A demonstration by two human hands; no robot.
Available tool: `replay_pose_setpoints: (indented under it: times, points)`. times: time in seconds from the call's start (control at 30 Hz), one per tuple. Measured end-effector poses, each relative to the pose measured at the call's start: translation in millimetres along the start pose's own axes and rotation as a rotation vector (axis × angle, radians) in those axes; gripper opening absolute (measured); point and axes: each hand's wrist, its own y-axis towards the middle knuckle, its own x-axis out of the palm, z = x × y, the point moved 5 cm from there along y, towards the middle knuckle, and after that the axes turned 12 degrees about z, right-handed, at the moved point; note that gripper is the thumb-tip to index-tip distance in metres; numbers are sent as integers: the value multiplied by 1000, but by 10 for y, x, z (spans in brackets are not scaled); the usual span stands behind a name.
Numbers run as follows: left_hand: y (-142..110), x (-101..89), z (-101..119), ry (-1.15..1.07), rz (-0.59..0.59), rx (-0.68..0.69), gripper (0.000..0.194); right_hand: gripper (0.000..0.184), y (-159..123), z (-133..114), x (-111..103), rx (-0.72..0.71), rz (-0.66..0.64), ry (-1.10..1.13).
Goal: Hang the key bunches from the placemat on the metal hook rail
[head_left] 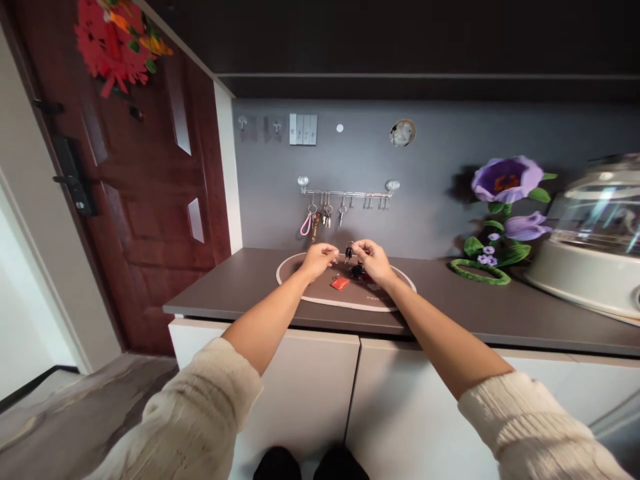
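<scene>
Both my arms reach out over a grey countertop [235,283]. My left hand [318,259] and my right hand [373,260] are closed in pinches, close together above an oval mat [320,299]. Between their fingertips is a small key with a ring [349,252]. The right hand clearly grips it; what the left fingers pinch is too small to name. Under the hands a red tag [339,283] and a dark bunch of keys [357,271] lie on the mat.
A hook rail [345,193] on the grey wall carries several keys and a pink loop [305,224]. A purple artificial flower [505,200] and a domed appliance [590,240] stand to the right. A red-brown door [145,187] is on the left, with white cabinets [310,393] below.
</scene>
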Motion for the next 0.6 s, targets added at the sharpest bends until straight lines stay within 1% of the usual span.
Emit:
replay_pose_setpoints:
  times: [0.2, 0.37, 0.47, 0.6]
  points:
    - [26, 49, -40, 73, -2, 71, 12, 26, 64, 86, -39, 38, 48, 32]
    - [19, 62, -35, 104, 3, 90, 13, 29, 145, 118, -80, 99, 95, 39]
    - [28, 58, -60, 136, 16, 104, 15, 29, 244, 102, -95, 138, 113, 38]
    - [71, 58, -128, 172, 31, 135, 17, 24, 450, 68, -93, 170, 148, 40]
